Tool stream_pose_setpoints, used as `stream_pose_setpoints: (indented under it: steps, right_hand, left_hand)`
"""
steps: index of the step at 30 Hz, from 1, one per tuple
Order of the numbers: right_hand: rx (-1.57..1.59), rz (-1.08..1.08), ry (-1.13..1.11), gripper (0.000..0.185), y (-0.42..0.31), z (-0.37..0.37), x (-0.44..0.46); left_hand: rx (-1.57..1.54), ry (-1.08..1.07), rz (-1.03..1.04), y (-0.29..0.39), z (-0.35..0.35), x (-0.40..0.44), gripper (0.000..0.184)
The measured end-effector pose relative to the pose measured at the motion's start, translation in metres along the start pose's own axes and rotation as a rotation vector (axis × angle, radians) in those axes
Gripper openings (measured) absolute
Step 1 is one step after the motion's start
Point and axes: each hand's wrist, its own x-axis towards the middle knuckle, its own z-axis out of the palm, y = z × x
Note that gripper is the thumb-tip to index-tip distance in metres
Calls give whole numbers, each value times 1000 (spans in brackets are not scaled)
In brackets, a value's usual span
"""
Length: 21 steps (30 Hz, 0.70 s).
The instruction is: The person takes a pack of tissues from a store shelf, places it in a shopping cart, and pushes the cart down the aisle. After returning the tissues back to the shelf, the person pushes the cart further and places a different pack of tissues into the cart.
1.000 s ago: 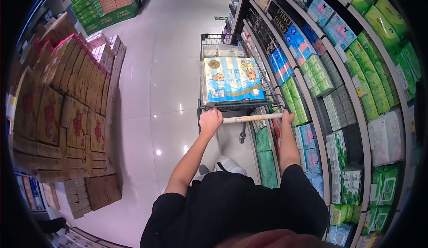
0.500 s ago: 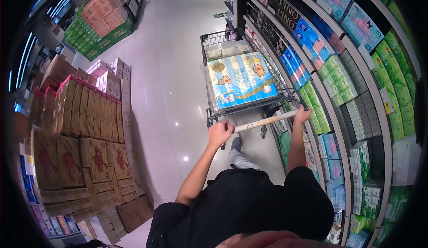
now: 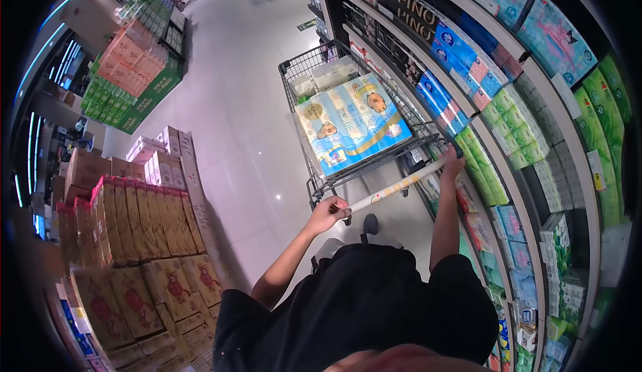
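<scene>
A dark wire shopping cart (image 3: 292,81) stands in front of me, its pale printed handle bar (image 3: 394,189) angled up to the right. My left hand (image 3: 326,215) is closed round the bar's left end, fingers partly curled out of sight. At the opposite end, my right hand (image 3: 453,163) grips the bar close to the shelving. A large blue, white and yellow pack with cartoon animals (image 3: 354,123) lies across the cart. Behind it, deeper in the basket, are paler packs (image 3: 334,72), partly hidden.
Shelves of tissue packs (image 3: 518,128) run close along the cart's right side. On the left are stacked brown packs (image 3: 147,221) and a green and orange pack display (image 3: 130,61). Shiny tiled floor (image 3: 234,104) stretches ahead between them. A dark shoe (image 3: 370,223) shows below the handle.
The handle tilts more steeply, and the cart sits further left in view. The left-hand stacks have shifted downward. Both hands remain on the bar; the shoe's position differs.
</scene>
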Motion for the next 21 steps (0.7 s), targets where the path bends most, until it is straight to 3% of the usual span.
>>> stream_pose_setpoints:
  steps: [3,5,7,8,12,17,19,20,21]
  right_hand:
    - [30,-64,-47,21,0,5,7]
    - [1,-16,-76,29,-6,7,5]
    - [-143,-24,127,31,7,10,9]
    - [-148,-54,11,45,15,4,8]
    - [-211,-32,100,71,24,21,-96]
    - [-340,-145,67,81,68,52,-225]
    - [-443,-367,-37,86,80,61,-255]
    - [-255,-97,-51,86,41,84,-287]
    - [-271,-102,-34,86,42,88,-288]
  left_hand:
    - [-127,-78,-52,-3,-5,14,20]
    - [-90,-67,-67,-3,-6,20,21]
    - [-113,-70,-103,-4,-7,25,22]
    - [-125,-92,-105,-7,-8,28,22]
    - [-335,-245,-109,-28,-14,44,20]
    - [-744,-221,-183,-30,-36,34,18]
    - [-615,-90,38,-27,-61,21,16]
    - [-662,-47,109,-43,-72,21,15]
    - [-654,-10,157,-56,-87,22,12]
